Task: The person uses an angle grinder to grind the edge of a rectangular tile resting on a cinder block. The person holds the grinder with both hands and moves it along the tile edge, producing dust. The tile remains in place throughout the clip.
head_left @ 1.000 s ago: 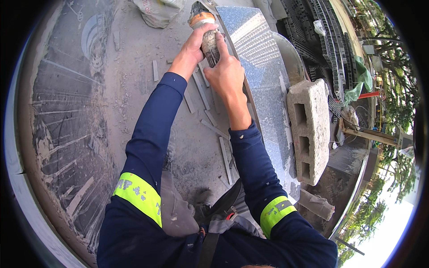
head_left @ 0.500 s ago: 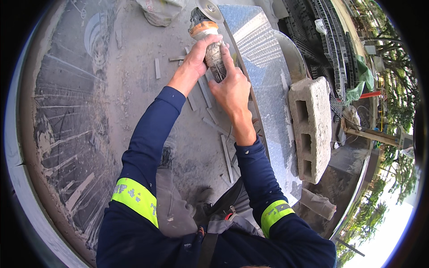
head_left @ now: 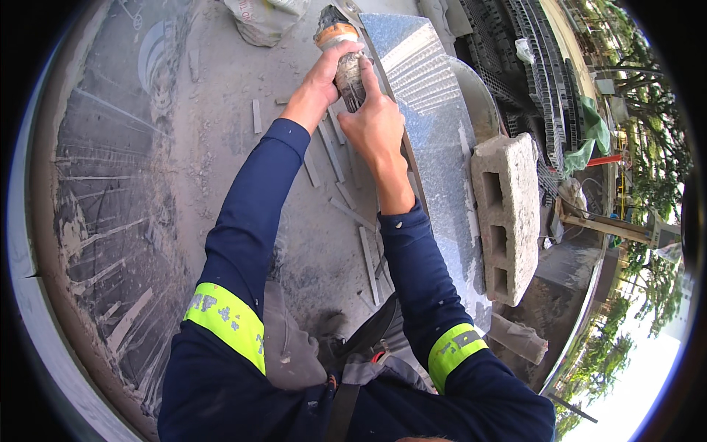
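Orange-collared grinder [head_left: 349,77]: we grip its body with left hand [head_left: 319,82] and right hand [head_left: 377,129], just beside the speckled blue-grey slab [head_left: 442,140].

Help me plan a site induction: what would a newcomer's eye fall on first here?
Probably the bright yellow bands on the dark blue sleeves, low in the picture, then the dusty power tool with its orange collar, held at top centre by the left hand and right hand. Just right of them, a shiny blue-grey slab stands out, with a pale hollow block at its right edge.
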Demonstrator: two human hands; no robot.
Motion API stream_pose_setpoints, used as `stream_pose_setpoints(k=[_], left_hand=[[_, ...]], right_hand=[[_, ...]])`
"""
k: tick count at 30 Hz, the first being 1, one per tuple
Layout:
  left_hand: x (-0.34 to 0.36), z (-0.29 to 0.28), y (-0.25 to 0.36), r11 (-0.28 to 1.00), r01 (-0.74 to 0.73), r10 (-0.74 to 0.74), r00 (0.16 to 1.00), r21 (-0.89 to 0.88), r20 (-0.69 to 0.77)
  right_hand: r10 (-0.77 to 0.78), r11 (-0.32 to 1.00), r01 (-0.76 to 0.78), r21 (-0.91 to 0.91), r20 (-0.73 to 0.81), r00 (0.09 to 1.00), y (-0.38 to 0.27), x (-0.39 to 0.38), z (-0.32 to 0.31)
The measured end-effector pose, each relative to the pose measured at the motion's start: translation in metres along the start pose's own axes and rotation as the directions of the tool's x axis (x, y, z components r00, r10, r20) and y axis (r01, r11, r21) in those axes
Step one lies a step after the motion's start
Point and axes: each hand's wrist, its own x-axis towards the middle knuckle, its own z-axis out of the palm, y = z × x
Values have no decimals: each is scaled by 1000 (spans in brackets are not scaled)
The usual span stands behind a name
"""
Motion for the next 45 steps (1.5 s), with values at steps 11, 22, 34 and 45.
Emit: stream_pose_setpoints(k=[11, 22, 34, 45], left_hand=[[-35, 9, -6, 999, 42, -40, 995, -28, 86], [-53, 10, -24, 1000, 21, -21, 999, -21, 38], [-37, 8, -18, 1000, 11, -11, 1000, 3, 23], [4, -4, 3, 999, 50, -50, 998, 1, 38]], right_hand=[[-32, 999, 34, 31, -68, 997, 12, -22, 4], [-18, 999, 18, 44, -11, 1000, 16, -48, -10], [-17, 999, 18, 38, -12, 1000, 13, -33, -6], [6, 1000, -6, 1, -33, 999, 1, 1, 5]])
